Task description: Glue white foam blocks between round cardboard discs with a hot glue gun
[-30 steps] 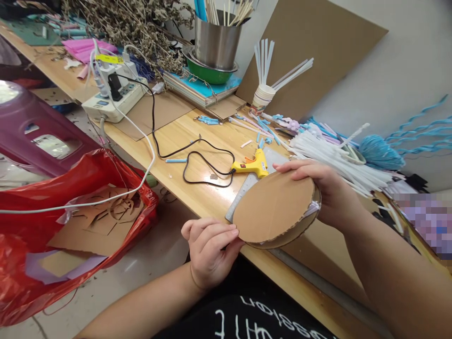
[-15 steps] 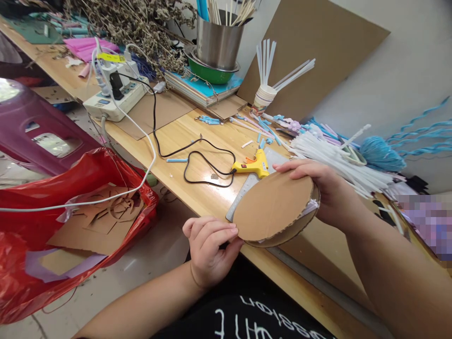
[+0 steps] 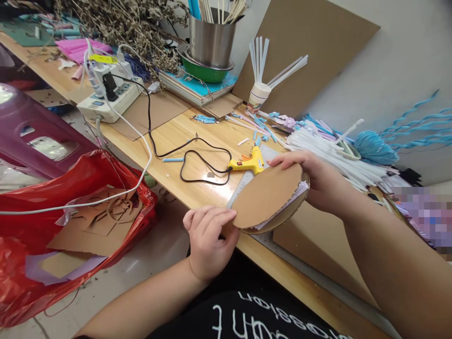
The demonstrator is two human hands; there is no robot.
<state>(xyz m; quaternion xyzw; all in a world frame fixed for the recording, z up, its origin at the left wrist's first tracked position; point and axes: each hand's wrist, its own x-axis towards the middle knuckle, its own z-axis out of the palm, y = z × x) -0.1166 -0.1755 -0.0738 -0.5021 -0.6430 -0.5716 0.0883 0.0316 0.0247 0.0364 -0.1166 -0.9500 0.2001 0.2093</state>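
Both my hands hold a round cardboard disc [image 3: 266, 197] over the front edge of the wooden table [image 3: 197, 188]. It is made of two brown layers with white and lilac strips sandwiched between them. My left hand [image 3: 208, 238] pinches the near rim, fingers curled. My right hand [image 3: 314, 181] grips the far rim, fingers laid over the top edge. A yellow glue gun [image 3: 248, 162] lies on the table just behind the disc, its black cord looping to the left.
A power strip [image 3: 108, 96] sits at the left. Behind stand a steel pot of sticks [image 3: 211, 40], a green bowl [image 3: 203, 73], a paper cup of white sticks [image 3: 257, 96], a pile of white sticks [image 3: 335, 153]. A red bag of cardboard scraps [image 3: 70, 221] lies on the floor.
The disc has tilted flatter and shifted slightly left and up in view. Both hands kept their grip on its rim.
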